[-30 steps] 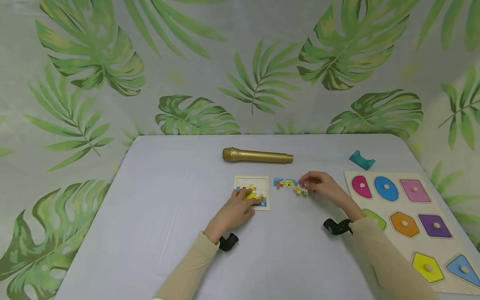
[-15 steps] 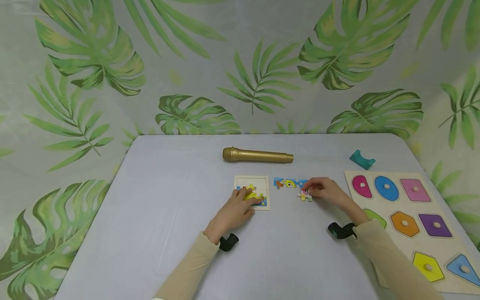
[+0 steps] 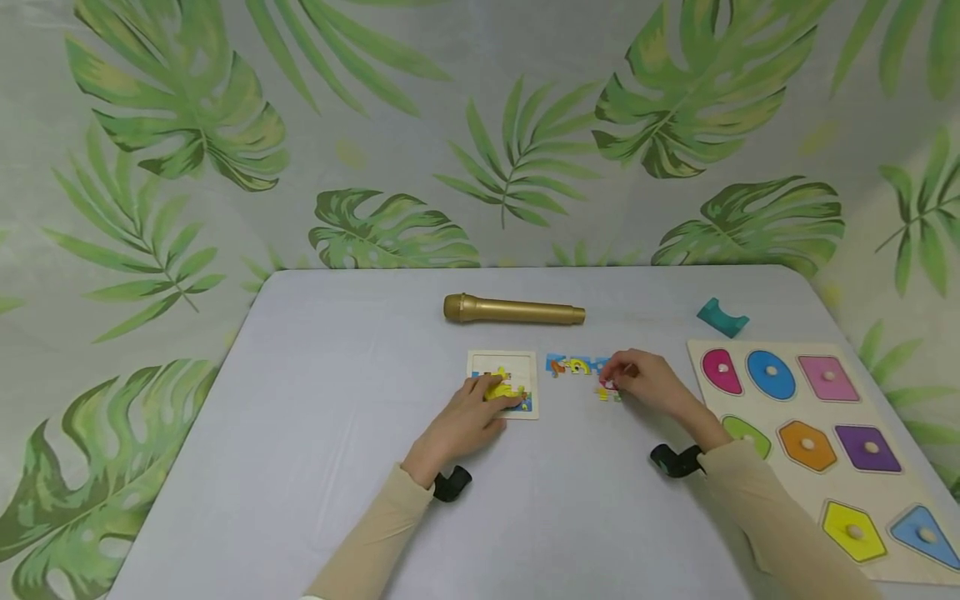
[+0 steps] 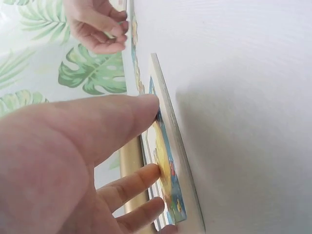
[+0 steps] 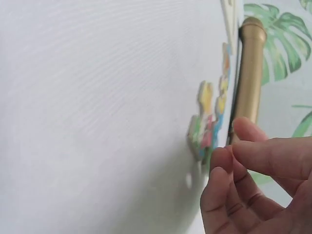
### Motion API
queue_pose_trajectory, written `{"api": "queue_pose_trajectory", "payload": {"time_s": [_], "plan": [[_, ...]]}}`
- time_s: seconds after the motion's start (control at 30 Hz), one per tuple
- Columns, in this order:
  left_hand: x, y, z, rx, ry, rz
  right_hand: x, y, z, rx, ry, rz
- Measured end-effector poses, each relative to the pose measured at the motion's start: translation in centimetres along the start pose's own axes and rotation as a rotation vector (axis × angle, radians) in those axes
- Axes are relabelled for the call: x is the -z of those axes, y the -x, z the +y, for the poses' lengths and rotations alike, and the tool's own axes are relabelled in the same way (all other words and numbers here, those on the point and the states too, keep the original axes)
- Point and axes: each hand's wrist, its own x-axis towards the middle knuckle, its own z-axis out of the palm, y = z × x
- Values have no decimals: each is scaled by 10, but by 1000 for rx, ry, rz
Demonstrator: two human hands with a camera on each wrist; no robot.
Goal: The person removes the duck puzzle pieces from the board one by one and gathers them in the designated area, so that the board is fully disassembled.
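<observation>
My left hand [image 3: 468, 414] rests on a small framed jigsaw puzzle [image 3: 531, 362], thumb and fingers spread across its yellow and blue picture. In the left wrist view the thumb and fingertips press the face of the jigsaw puzzle [image 4: 165, 161]. My right hand [image 3: 645, 382] pinches at a pink and green jigsaw piece [image 3: 609, 392] on the table, its thumb and index fingertips together. Part of that piece is hidden by the fingers. Just behind it lies a short row of jigsaw pieces [image 3: 577, 365], blue, yellow and brown.
A gold microphone [image 3: 521, 311] lies behind the puzzle. At the right is a large wooden shape board [image 3: 817, 400] with coloured knobbed shapes, partly under the right forearm. A teal curved block [image 3: 723, 318] sits beyond that board. Each wrist bears a black camera.
My right hand has shifted slightly down with the pink and green piece, uncovering more of the blue end of the row. The left hand has stayed on the puzzle.
</observation>
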Motion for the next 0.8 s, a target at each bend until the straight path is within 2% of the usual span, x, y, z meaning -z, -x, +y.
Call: {"api": "queue_pose_trajectory", "payload": {"time_s": [0.23,0.37,0.53,0.8], "plan": [[0,7,-2,-1,-1,-2,-10,-12,-26,63,-69,21],[1,11,-4,13,-7,0,-28,-22,-42,124,-87,-7],[1,14,-6,2,-7,6,-54,-35,-60,176,-117,-53],[1,14,-8,-24,-21,35,-81,-53,-76,197,-126,-72]]}}
